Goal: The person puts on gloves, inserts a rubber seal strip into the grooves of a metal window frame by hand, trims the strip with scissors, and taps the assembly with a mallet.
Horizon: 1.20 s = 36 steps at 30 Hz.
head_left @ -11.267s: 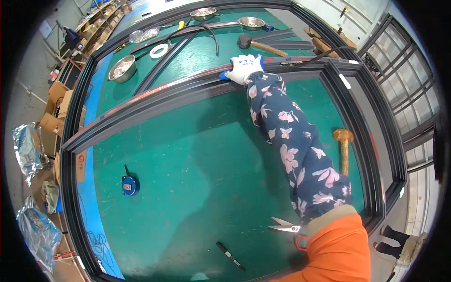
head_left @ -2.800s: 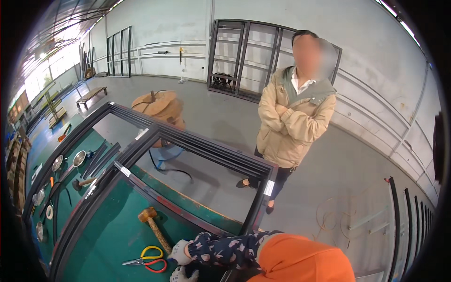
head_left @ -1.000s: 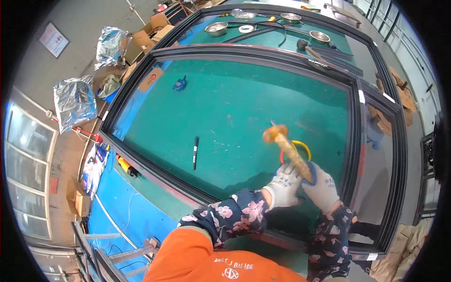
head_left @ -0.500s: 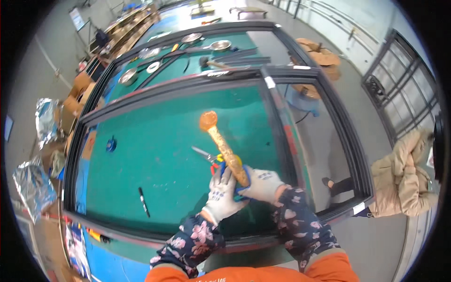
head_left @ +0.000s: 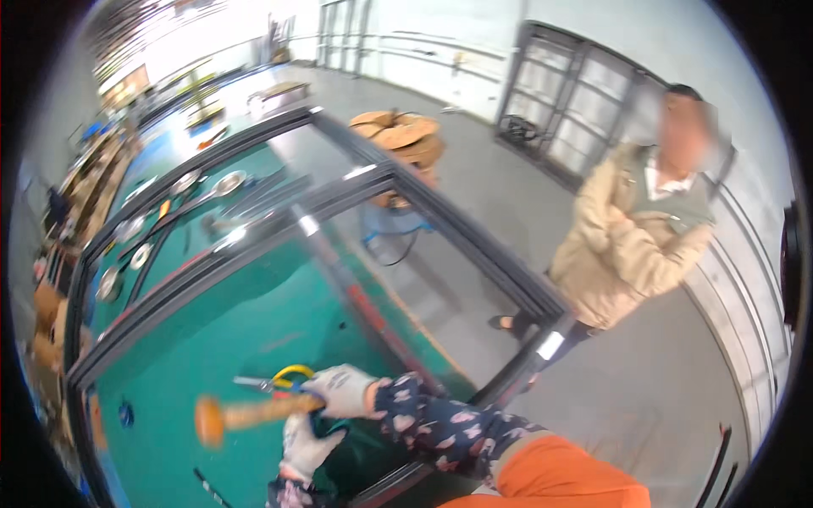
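An orange-headed mallet [head_left: 209,421] with a wooden handle lies crosswise, its head pointing left and blurred. My gloved right hand [head_left: 340,390] is closed round the handle's end. Just below, my gloved left hand [head_left: 306,449] has its thumb spread from its fingers, the fingertips close to the handle. A pair of scissors [head_left: 252,383] with red and yellow handles shows beyond the mallet, by my right hand. Both hands are over a green work surface [head_left: 178,377] inside a dark window frame [head_left: 203,284].
A person in a beige jacket [head_left: 631,245] stands at the right, past the frame's corner. A marker [head_left: 210,487] and a small blue object [head_left: 126,414] lie on the green surface. Metal bowls [head_left: 229,183] and dark strips are farther back. Brown cardboard [head_left: 402,140] is stacked beyond.
My view has swung to the right, bringing the person's upper body into sight. The mallet has turned from pointing away to pointing left. My left thumb now stands apart from the handle.
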{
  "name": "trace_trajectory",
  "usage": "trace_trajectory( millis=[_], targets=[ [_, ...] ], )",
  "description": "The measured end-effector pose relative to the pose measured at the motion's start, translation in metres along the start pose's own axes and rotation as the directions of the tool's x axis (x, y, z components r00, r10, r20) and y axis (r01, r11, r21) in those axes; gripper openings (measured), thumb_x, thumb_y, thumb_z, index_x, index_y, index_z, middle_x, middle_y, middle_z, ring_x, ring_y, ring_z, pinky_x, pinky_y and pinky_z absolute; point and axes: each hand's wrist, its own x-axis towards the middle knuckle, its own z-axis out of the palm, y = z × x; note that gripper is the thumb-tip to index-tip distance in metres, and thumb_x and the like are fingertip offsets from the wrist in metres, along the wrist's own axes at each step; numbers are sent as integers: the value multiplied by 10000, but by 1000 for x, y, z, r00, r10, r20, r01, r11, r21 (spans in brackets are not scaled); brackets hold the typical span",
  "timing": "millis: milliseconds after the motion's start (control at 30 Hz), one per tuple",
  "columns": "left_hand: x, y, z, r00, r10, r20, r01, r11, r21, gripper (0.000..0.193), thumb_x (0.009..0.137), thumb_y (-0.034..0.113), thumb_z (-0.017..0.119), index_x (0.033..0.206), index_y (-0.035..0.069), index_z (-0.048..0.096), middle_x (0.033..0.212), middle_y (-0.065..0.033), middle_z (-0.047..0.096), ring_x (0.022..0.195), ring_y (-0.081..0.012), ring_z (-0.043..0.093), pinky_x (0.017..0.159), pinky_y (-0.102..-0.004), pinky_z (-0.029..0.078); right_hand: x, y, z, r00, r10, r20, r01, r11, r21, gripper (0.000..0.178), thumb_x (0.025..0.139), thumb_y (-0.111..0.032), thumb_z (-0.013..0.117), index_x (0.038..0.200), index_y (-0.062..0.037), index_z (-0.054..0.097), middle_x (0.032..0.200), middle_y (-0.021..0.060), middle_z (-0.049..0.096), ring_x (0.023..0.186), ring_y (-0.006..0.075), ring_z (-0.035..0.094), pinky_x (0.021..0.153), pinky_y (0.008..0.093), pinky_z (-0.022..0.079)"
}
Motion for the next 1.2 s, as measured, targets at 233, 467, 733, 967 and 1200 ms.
trace_trajectory(
  millis=[233, 467, 733, 967, 1200],
  targets=[
    [5, -12, 17, 943, 175, -284, -253, 931, -265, 946, 684, 278, 818, 1508, 77, 400, 1579, -167, 344, 1364, -370, 439, 1136, -394, 347, 15, 2, 23, 996, -45, -82, 25, 972, -235, 253, 708, -221, 720, 905, -97, 621, 972, 134, 678, 854, 340, 633, 821, 436, 483],
    [4, -19, 18, 980, 116, -159, -121, 992, -21, 870, 708, 376, 780, 1448, 64, 444, 1481, -210, 417, 1291, -414, 473, 1072, -447, 397, 16, -9, 18, 994, 3, 113, 7, 996, -94, 271, 706, -251, 722, 887, -56, 673, 842, 160, 696, 752, 377, 650, 702, 439, 527],
    [7, -38, 20, 998, 11, -63, 8, 956, 293, 816, 735, 488, 737, 1379, 49, 495, 1368, -261, 500, 1207, -464, 512, 998, -507, 453, 18, -12, 15, 962, 57, 266, -55, 998, -17, 390, 700, -276, 724, 1005, -43, 659, 934, 168, 701, 854, 382, 654, 790, 452, 522],
    [23, -78, 29, 998, 63, -29, -43, 883, 468, 815, 751, 536, 724, 1368, 53, 502, 1415, -256, 462, 1220, -479, 484, 981, -541, 458, 23, -7, 23, 973, 33, 230, -29, 999, -20, 354, 704, -337, 702, 921, -58, 695, 858, 145, 713, 780, 373, 662, 712, 434, 533],
    [3, -76, 5, 998, 37, 49, -57, 854, 517, 766, 791, 551, 708, 1327, 30, 538, 1321, -258, 553, 1154, -472, 544, 955, -510, 482, 26, -8, 35, 968, -22, 251, 41, 997, -71, 301, 753, -265, 651, 995, -87, 661, 912, 143, 712, 853, 377, 663, 770, 450, 525]
  ],
)
